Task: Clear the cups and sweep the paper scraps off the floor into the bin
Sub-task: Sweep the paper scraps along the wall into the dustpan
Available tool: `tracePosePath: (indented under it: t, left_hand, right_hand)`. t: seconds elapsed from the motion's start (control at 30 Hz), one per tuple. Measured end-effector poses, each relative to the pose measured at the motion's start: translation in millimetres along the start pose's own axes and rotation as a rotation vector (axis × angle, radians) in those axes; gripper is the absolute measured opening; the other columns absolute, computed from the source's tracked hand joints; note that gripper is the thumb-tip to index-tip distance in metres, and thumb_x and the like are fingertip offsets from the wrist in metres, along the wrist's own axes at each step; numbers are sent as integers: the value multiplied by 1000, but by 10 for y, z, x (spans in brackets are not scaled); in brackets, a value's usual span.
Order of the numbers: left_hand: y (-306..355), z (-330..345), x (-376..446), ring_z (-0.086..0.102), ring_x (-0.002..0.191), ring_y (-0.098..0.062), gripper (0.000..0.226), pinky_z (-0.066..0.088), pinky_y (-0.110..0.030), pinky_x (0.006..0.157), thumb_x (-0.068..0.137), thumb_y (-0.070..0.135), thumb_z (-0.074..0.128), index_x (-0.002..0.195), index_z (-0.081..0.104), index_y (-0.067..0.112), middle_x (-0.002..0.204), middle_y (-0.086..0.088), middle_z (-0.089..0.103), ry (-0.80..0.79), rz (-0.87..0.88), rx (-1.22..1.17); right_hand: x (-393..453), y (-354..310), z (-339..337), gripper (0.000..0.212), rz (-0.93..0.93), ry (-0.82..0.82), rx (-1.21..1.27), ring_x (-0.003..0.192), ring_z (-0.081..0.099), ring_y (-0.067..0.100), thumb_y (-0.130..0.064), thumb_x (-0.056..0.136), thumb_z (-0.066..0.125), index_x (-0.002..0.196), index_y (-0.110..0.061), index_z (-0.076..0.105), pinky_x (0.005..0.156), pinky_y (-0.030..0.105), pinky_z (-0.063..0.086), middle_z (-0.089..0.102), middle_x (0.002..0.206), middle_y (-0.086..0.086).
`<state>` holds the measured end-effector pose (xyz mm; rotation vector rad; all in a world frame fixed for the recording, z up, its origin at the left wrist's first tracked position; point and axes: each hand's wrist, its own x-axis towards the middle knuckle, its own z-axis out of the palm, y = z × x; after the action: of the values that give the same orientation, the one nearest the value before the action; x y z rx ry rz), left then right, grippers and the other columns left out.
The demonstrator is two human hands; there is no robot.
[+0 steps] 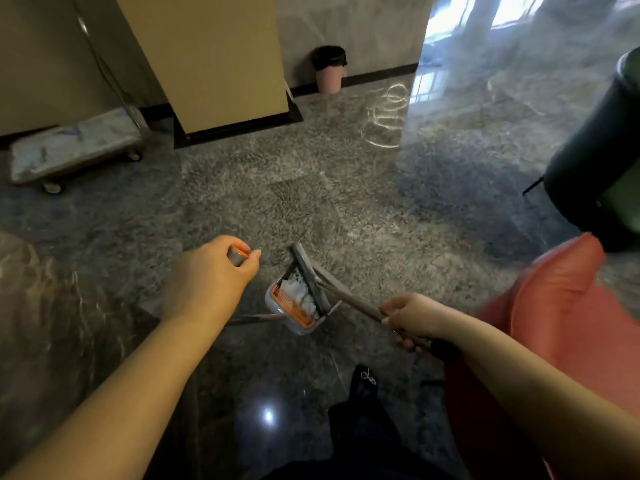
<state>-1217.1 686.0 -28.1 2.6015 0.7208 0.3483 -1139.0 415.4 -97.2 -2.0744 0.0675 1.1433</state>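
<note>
A: How far along can the task be judged to be?

B: White paper scraps (300,292) are seen gathered inside the grey and orange dustpan (294,306), so the sweeping is judged largely done. No loose scraps are made out on the marble floor (311,188), though blur and glare leave parts of it uncertain.

A: And the hands?

B: The top of the dustpan handle (238,255) is gripped by the left hand (211,275), with the fingers curled round its orange-capped end. The broom shaft (360,304) is held in the right hand (412,318), fingers wrapped round it, and the broom head is rested against the dustpan's mouth.

A: What is left?

B: The emptying is judged to remain. A pink bin (329,69) lined with a black bag is stood against the far wall, well apart from the dustpan, so the load is yet to be carried over and tipped in.

A: And the cups?

B: No cups are visible, so it cannot be told whether that part is finished. A red seat (554,323) is seen beside the right arm, and a wheeled trolley (74,147) near the left wall.
</note>
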Motion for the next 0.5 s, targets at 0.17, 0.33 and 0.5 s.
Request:
tracePosePath:
  t: [0.17,0.33,0.5]
  left_hand:
    - [478,371,972,63,85,-30,23,37,-31,63,86,47,66,95,71,26,91,-5,72,-8,-16,20]
    - [836,681,1918,65,79,-31,21,48,-34,65,84,44,70,89,71,24,85,-6,73,9,13,-54]
    - [1146,1002,2859,63,77,-31,20,52,-38,65,85,45,68,87,70,25,82,-5,71,-12,54,-71]
  right_hand:
    - [694,-532,-766,25,36,-3,2,36,47,12,-11,95,51,117,-21,52,36,18,37,53,59,7]
    - [1203,-1026,-1455,23,49,15,35,40,46,13,-10,95,48,113,-23,50,40,19,34,51,60,8]
    - [1738,-1487,-2098,18,56,28,60,44,46,14,-11,95,46,109,-19,54,42,20,35,52,65,9]
